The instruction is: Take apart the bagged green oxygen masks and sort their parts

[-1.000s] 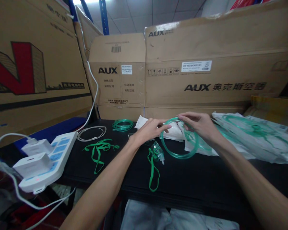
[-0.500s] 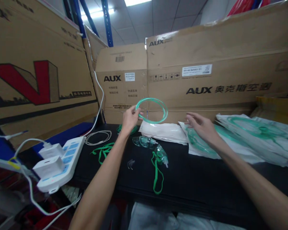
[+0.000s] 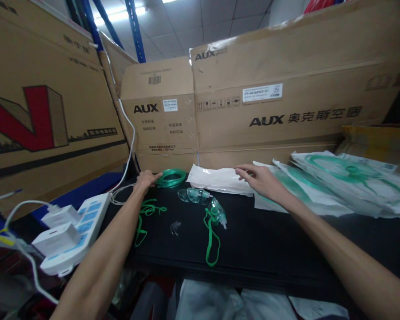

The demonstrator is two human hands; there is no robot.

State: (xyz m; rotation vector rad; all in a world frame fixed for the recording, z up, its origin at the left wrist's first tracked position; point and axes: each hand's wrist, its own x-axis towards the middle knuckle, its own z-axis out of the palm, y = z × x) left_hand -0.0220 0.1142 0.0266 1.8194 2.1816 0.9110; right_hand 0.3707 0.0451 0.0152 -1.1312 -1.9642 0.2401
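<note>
My left hand (image 3: 147, 179) is at the back left of the black table, its fingertips closed at the left edge of a coil of green tubing (image 3: 172, 178). The coil lies flat; the grip is partly hidden. My right hand (image 3: 258, 178) holds nothing, fingers stretched and apart, above the edges of a flat white package (image 3: 216, 179) and a clear-fronted pack of green tubing (image 3: 293, 189). Two clear green oxygen masks (image 3: 194, 194) lie in the middle, one with a green strap (image 3: 210, 249). More green straps (image 3: 150, 208) lie near my left forearm.
Small clear bent pieces (image 3: 175, 227) lie in front of the masks. At the left is a white power strip (image 3: 83, 231) with plugged-in chargers and cables. Packs with green tubing (image 3: 356, 178) are stacked at the right. Cardboard boxes (image 3: 253, 142) wall the back.
My left hand has lowered the green tubing coil from mid-air to the table at the back left. My right hand has moved left towards the white package. The view has shifted slightly.
</note>
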